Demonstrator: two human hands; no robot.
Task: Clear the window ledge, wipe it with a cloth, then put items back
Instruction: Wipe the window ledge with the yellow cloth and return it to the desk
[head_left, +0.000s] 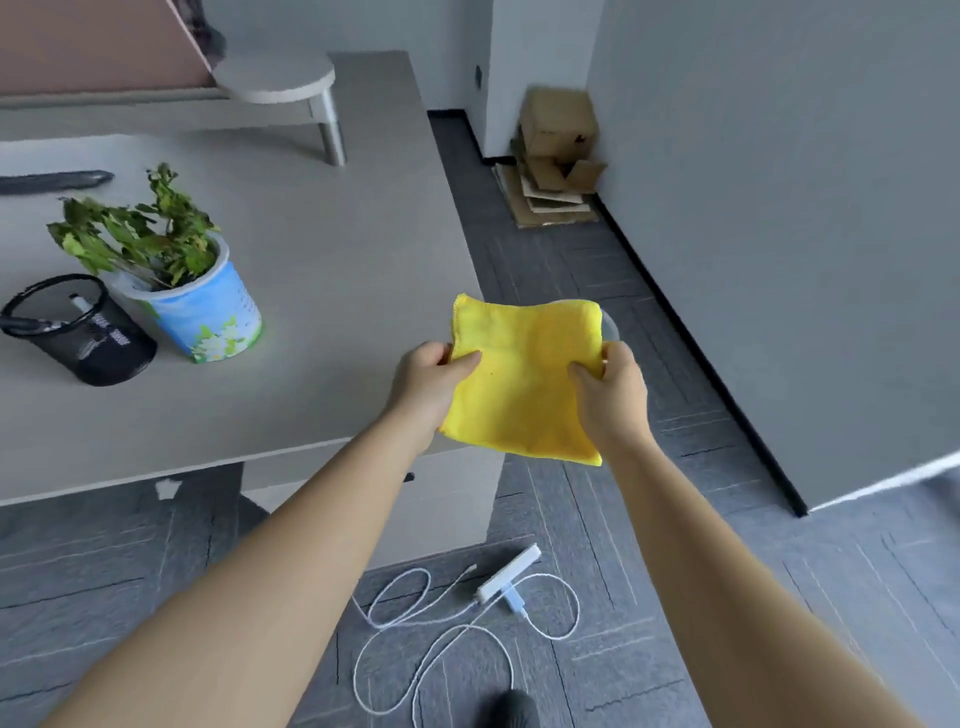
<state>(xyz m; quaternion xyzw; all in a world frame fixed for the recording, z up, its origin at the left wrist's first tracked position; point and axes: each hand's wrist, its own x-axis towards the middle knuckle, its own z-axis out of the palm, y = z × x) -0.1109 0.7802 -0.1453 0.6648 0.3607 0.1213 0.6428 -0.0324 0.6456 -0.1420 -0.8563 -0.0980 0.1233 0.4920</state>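
Grey desk (322, 270) is taking up the upper left and centre-left of the frame, its near corner running down to centre. Dark carpet-tile floor (649, 597) is filling the lower half and a strip up the middle right; grey wall (779, 208) is covering the right side.

Cardboard boxes (558, 150) are sitting stacked in the corner at top centre-right, on the floor against the wall. White round stool (280, 78) is showing at top centre-left, behind the desk.

Yellow cloth (524, 379) is sitting at frame centre, folded square, held in the air over the desk's near right corner. Left hand (426, 384) is gripping its left edge, thumb on top and fingers curled underneath. Right hand (613, 395) is pinching the right edge, thumb on top, fingers wrapped behind.

Potted plant (197, 301) in a blue-and-white pot is standing on the desk at centre-left. Black mesh pen holder (78, 332) is standing just beside it at far left, pens inside.

White power strip (509, 574) and white cable (457, 639) are lying looped on the floor at bottom centre.
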